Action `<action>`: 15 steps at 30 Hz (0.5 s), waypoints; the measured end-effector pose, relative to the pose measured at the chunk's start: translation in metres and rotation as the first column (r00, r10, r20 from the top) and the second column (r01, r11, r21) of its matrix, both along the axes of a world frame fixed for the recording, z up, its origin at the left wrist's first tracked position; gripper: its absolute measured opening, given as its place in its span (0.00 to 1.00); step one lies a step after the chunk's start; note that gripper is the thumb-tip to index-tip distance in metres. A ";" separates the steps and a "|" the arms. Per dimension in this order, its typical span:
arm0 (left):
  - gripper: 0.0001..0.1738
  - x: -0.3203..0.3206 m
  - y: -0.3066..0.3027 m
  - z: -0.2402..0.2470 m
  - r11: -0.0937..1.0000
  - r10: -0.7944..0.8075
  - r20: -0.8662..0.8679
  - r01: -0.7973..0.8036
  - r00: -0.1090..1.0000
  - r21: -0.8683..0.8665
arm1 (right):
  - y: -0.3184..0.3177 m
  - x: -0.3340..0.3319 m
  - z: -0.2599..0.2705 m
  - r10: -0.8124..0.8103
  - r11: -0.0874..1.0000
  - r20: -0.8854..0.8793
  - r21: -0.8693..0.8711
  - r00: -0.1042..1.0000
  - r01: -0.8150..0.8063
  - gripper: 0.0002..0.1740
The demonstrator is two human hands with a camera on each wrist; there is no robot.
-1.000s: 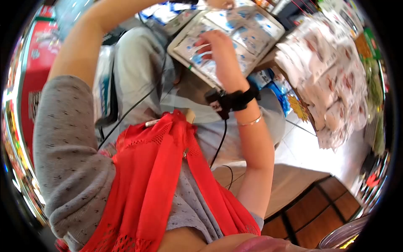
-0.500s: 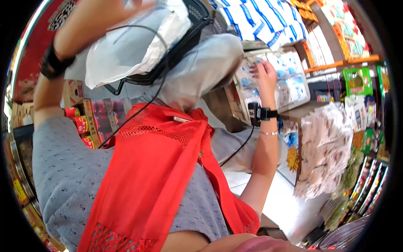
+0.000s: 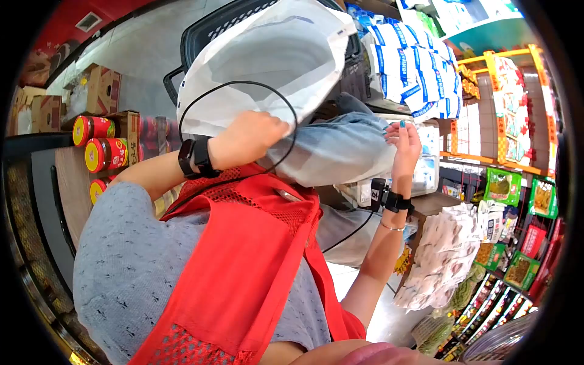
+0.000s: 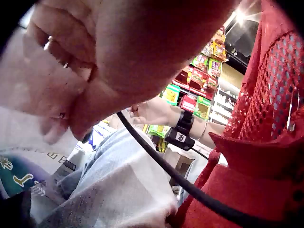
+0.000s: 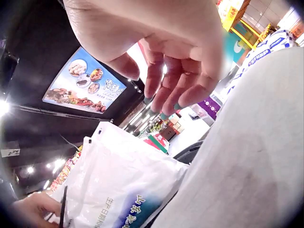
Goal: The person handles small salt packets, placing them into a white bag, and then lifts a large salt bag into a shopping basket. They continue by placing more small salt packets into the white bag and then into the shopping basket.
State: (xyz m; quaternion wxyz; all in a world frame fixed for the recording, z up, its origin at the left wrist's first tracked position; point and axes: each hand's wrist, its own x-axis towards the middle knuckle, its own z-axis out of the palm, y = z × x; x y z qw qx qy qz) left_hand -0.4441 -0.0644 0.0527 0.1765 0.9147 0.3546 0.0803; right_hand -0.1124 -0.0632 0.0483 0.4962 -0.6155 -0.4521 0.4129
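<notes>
A large white plastic bag (image 3: 261,61) with blue and green print (image 5: 137,209) gapes open in front of my left knee. My left hand (image 3: 252,140) pinches its near edge between thumb and curled fingers, and the thin plastic covers part of those fingers in the left wrist view. Over the trouser leg (image 3: 340,149), on the other side, hovers my right hand (image 3: 404,149). Its fingers (image 5: 166,85) hang loosely bent with nothing in them. A black cable (image 3: 292,109) loops from the left wrist across the bag's mouth.
Behind the bag stands a black basket (image 3: 207,27). Blue-and-white packs (image 3: 413,67) are stacked beyond the knee, with a pale tray (image 3: 429,173) below them. Red-lidded jars (image 3: 106,155) line the left; white packets (image 3: 441,255) lie piled at right.
The head view has swung left, bringing the bag into full sight. My left hand has come down to the bag's edge. My right hand has left the tray of packets for above the knee.
</notes>
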 end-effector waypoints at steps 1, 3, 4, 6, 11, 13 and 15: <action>0.08 0.002 -0.005 0.000 0.997 -0.069 0.062 0.066 0.996 0.050 | 0.001 -0.005 0.002 0.036 0.999 0.013 -0.027 0.999 -0.035 0.12; 0.08 0.007 -0.011 0.010 0.977 -0.206 0.088 0.199 0.975 0.082 | 0.003 -0.016 0.005 0.092 0.993 0.050 -0.073 0.995 -0.088 0.14; 0.07 0.009 -0.015 0.010 0.964 -0.264 0.120 0.257 0.957 0.070 | 0.003 -0.022 0.006 0.115 0.990 0.075 -0.095 0.991 -0.108 0.14; 0.06 0.015 -0.026 0.011 0.936 -0.352 0.200 0.345 0.914 0.070 | 0.002 -0.027 0.006 0.212 0.971 0.090 -0.135 0.973 -0.199 0.19; 0.05 0.032 -0.040 0.012 0.857 -0.511 0.235 0.512 0.827 0.062 | -0.007 -0.064 0.043 0.200 0.979 0.035 0.036 0.979 -0.201 0.32; 0.05 0.039 -0.042 0.011 0.852 -0.523 0.202 0.509 0.828 0.122 | -0.014 -0.086 0.059 0.106 0.991 0.205 0.054 0.973 -0.120 0.36; 0.05 0.044 -0.039 0.018 0.839 -0.544 0.142 0.530 0.827 0.123 | -0.019 -0.091 0.059 0.133 0.991 0.433 -0.036 0.891 -0.131 0.38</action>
